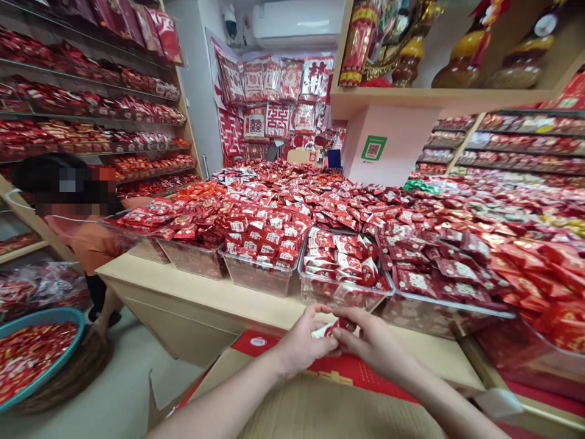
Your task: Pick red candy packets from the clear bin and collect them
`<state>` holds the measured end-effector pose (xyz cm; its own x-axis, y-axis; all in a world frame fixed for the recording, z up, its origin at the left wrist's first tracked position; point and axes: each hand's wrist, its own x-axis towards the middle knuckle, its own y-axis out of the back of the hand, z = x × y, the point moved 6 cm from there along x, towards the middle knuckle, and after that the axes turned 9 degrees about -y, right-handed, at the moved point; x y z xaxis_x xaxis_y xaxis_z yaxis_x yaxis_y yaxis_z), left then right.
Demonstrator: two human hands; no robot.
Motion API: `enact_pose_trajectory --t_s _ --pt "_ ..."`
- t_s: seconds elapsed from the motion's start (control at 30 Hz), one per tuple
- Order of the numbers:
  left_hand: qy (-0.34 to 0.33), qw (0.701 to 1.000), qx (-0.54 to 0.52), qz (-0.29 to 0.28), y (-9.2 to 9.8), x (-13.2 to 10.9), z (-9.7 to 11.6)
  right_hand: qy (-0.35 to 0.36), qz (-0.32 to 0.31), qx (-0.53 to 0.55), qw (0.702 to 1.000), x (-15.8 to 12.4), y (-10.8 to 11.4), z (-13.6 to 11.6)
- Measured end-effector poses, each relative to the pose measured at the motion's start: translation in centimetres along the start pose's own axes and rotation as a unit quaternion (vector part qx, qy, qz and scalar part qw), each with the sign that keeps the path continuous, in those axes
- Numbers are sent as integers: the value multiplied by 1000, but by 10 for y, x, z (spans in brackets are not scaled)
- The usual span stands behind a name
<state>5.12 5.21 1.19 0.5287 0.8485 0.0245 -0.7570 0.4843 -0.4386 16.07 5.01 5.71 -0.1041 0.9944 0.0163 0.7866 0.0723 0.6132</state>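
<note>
A small red-and-white candy packet (325, 330) is held between both hands, just in front of the counter's bins. My left hand (304, 342) grips it from the left with the thumb underneath and bent fingers above. From the right, my right hand (363, 335) pinches it, fingers and thumb closed on its edge. Part of the packet is hidden by the fingers. Right behind the hands stands a clear plastic bin (346, 292) full of similar red-and-white packets. Below them lies a red-and-brown cardboard box (283, 402).
More clear bins (258, 277) of red packets line the wooden counter (150, 277). A person (91, 238) bends at the left near a blue basin (77, 323) of packets. Stocked shelves (91, 103) stand behind. A wooden display shelf (439, 96) overhangs at upper right.
</note>
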Motion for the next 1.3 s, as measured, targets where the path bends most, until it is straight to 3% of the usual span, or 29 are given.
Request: enact_pose_trajectory --t_s 0.17,0.4,0.57,0.83,0.93,1.0,1.07,1.1,1.17,1.2,1.27,1.3 --pt "10 1000 18 -6 -1 0 1 -72 -32 187 979 2 -15 23" --pt "-1 993 117 19 7 3 6 -130 -9 360 924 -3 -14 38" --pt "-19 988 142 50 16 4 2 -126 -63 378 915 -6 -26 35" --pt "-6 982 182 49 19 3 2 -112 -59 377 917 -7 -27 39" --pt "-11 978 205 47 18 1 7 -88 -38 357 929 -8 -13 31" --pt "-59 961 261 76 21 2 25 -64 16 349 935 -4 10 24" --pt "-159 908 375 101 18 5 60 -53 79 341 935 5 38 19" --pt "-215 860 452 97 12 8 80 -54 107 337 934 12 52 17" --pt "-289 737 608 64 -4 20 115 -60 141 325 933 30 73 14" --pt "-282 676 680 37 -11 31 126 -61 153 316 934 40 81 13" --pt "-176 560 810 1 -11 59 136 -61 170 281 943 61 89 12" --pt "-146 543 827 -6 -10 72 141 -59 178 253 949 71 90 11"
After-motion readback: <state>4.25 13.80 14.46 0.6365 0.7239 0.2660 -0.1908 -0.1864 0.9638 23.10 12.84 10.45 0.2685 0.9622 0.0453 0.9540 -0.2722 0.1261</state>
